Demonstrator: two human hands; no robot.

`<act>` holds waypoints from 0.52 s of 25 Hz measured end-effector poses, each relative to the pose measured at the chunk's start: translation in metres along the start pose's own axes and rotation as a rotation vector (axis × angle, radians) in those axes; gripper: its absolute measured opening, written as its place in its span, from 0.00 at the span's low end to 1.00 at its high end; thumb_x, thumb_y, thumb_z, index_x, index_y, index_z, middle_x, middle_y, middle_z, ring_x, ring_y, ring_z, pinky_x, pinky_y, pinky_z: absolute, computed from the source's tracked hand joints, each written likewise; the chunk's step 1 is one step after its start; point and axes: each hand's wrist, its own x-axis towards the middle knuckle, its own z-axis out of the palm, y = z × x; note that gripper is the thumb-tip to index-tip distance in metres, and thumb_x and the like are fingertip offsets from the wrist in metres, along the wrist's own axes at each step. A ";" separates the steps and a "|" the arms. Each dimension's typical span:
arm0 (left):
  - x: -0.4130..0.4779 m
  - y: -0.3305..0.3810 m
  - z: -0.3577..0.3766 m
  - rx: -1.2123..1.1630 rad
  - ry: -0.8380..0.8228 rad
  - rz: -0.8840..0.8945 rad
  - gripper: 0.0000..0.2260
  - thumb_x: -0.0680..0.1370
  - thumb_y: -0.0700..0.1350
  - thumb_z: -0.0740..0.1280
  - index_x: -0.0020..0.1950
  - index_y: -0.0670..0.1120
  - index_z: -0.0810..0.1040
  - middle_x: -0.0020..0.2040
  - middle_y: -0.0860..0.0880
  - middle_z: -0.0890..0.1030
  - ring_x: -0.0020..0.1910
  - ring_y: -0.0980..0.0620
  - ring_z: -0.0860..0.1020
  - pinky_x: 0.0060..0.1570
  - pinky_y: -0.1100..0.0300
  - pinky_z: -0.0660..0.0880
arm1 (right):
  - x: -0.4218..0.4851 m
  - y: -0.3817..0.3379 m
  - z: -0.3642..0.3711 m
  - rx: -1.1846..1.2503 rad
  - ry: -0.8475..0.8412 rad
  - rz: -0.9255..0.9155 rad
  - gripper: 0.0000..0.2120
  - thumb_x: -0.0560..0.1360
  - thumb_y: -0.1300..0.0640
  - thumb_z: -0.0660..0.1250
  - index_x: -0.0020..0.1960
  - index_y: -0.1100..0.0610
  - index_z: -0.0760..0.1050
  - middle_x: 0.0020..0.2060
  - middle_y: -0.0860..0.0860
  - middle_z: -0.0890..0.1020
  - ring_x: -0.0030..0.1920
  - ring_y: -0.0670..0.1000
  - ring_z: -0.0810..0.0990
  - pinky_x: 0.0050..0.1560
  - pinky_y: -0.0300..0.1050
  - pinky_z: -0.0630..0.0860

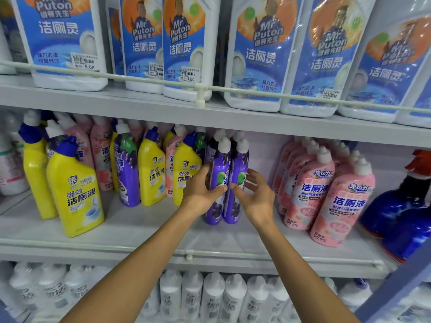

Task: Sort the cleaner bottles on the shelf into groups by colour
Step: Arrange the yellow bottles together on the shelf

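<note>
Left hand (203, 191): wrapped round the left bottle of the purple pair (219, 180), thumb across its front.
Right hand (255, 195): thumb on the pair's right bottle, fingers curved beside its flank (whether this is a firm grip or a light touch cannot be told).
Purple pair: upright and touching side by side at the middle of the shelf (163, 229), with further purple bottles behind; a group begun.
Pink group (326, 194): gathered near the pair on its right, several rows deep; judged done.
Front yellow bottle (74, 187): stands forward at the left, ahead of its row.
Left rows: yellows, pinks and one stray purple bottle (127, 169) interleaved; judged unsorted.
Remaining: the stray purple bottle should join the pair, the back-left pinks (100, 159) should cross to the pink group, and the yellows should close up; roughly half the sorting is left, by estimate.
</note>
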 end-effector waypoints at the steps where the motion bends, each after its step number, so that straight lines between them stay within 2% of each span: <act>1: -0.003 0.000 -0.001 -0.004 0.003 0.004 0.25 0.72 0.46 0.78 0.66 0.56 0.75 0.50 0.58 0.85 0.47 0.62 0.82 0.52 0.53 0.82 | -0.003 -0.001 -0.002 0.011 -0.008 -0.007 0.23 0.72 0.55 0.79 0.65 0.51 0.77 0.52 0.38 0.82 0.53 0.36 0.80 0.48 0.23 0.72; 4: -0.018 -0.004 -0.017 -0.033 -0.001 0.024 0.26 0.73 0.45 0.78 0.67 0.56 0.74 0.49 0.60 0.85 0.48 0.63 0.82 0.52 0.56 0.82 | -0.016 -0.005 -0.001 0.057 -0.040 -0.018 0.24 0.72 0.54 0.79 0.66 0.51 0.77 0.54 0.39 0.83 0.54 0.37 0.81 0.49 0.25 0.74; 7: -0.037 -0.006 -0.050 -0.022 0.041 0.018 0.27 0.72 0.43 0.79 0.67 0.57 0.75 0.48 0.64 0.84 0.48 0.63 0.82 0.48 0.64 0.81 | -0.030 -0.013 0.018 0.136 -0.101 -0.046 0.25 0.71 0.56 0.80 0.66 0.52 0.78 0.55 0.41 0.84 0.54 0.36 0.82 0.51 0.28 0.77; 11: -0.058 -0.011 -0.111 0.050 0.088 0.003 0.26 0.72 0.44 0.79 0.68 0.53 0.77 0.51 0.58 0.86 0.50 0.61 0.83 0.51 0.62 0.81 | -0.045 -0.028 0.073 0.229 -0.189 -0.050 0.24 0.71 0.56 0.80 0.65 0.52 0.78 0.56 0.41 0.84 0.55 0.40 0.83 0.54 0.36 0.80; 13: -0.066 -0.017 -0.141 0.062 0.134 -0.027 0.25 0.72 0.44 0.79 0.66 0.55 0.78 0.52 0.58 0.86 0.52 0.59 0.83 0.53 0.55 0.81 | -0.052 -0.039 0.105 0.257 -0.225 -0.048 0.24 0.71 0.54 0.80 0.64 0.49 0.78 0.57 0.40 0.83 0.55 0.41 0.83 0.53 0.36 0.80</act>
